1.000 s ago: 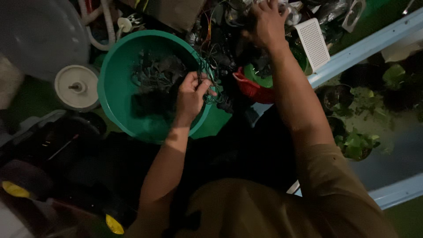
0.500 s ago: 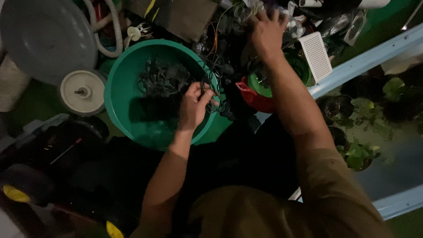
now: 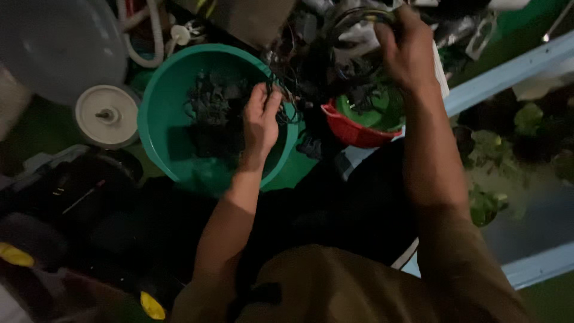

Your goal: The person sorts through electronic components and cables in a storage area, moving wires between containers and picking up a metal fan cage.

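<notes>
The right hand (image 3: 409, 51) lifted away from the heap of dark parts, drawing a loop of black cable (image 3: 359, 24) up with it above the red bowl (image 3: 353, 128). The left hand (image 3: 261, 119) slid from the right rim of the green basin (image 3: 161, 143) further inside, toward the dark scraps (image 3: 215, 104).

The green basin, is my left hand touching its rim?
Cannot tell. In the head view the left hand overlaps the green basin rim beside dark wires, but dim blur hides any contact.
</notes>
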